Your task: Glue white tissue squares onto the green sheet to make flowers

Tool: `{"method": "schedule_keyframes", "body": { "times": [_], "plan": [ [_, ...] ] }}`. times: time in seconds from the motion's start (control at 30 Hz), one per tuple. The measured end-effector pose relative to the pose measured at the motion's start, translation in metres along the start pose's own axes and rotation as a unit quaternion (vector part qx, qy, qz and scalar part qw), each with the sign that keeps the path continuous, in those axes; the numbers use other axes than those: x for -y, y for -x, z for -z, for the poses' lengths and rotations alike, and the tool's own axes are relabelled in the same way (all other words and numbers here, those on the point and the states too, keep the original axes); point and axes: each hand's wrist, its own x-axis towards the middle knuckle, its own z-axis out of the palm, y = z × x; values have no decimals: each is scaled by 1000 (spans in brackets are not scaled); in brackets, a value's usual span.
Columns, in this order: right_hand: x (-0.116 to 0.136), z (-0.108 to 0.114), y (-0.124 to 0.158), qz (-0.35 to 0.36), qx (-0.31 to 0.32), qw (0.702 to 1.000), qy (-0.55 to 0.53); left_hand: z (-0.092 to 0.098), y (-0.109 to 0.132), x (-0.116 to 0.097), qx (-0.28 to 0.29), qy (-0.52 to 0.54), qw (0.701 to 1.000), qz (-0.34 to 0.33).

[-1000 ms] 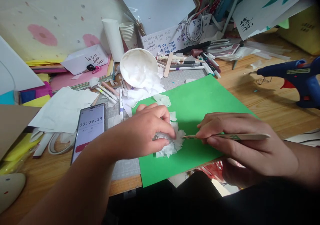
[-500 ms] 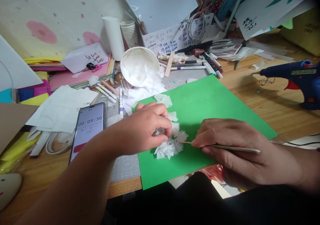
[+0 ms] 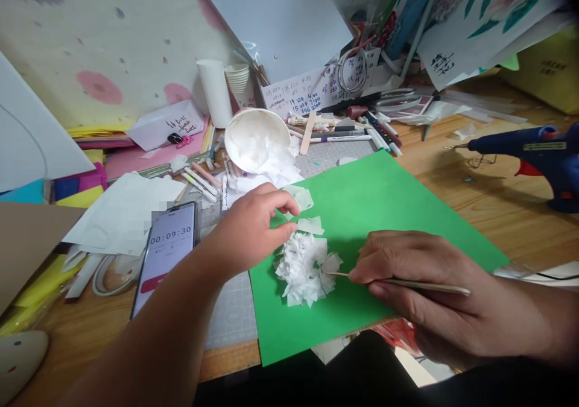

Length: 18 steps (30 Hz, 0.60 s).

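Cluster (image 3: 302,274), lower centre of frame, rests on green sheet (image 3: 389,202), likely as flat base. Stick (image 3: 420,285) tip at its right edge; pen-style hold, probably for fine control. Right hand (image 3: 434,289), lower right, closed around stick. Left hand (image 3: 256,226), centre, thumb and finger parted, nothing visible between, beside loose scraps (image 3: 310,225). Cup (image 3: 271,123) tipped, upper centre, probably for easy reach.
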Motion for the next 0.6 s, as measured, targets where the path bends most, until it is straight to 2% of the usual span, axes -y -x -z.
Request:
{"method": "schedule_keyframes", "body": {
  "times": [0.07,0.13,0.33,0.47,0.6],
  "plan": [
    [-1,0,1,6,-6,1000,1,-2,-1,0,31,-23,999,-37],
    [-1,-1,1,9,-9,1000,3,-6,-1,0,36,-49,996,-59],
    [2,0,-2,3,-15,1000,5,-14,-5,2,-15,-97,994,-43],
    [3,1,-2,-4,-13,1000,-10,1,-6,12,-62,-139,988,23],
    [3,-1,0,-5,-11,1000,-24,16,-5,30,-145,-232,956,108]
  ]
}}
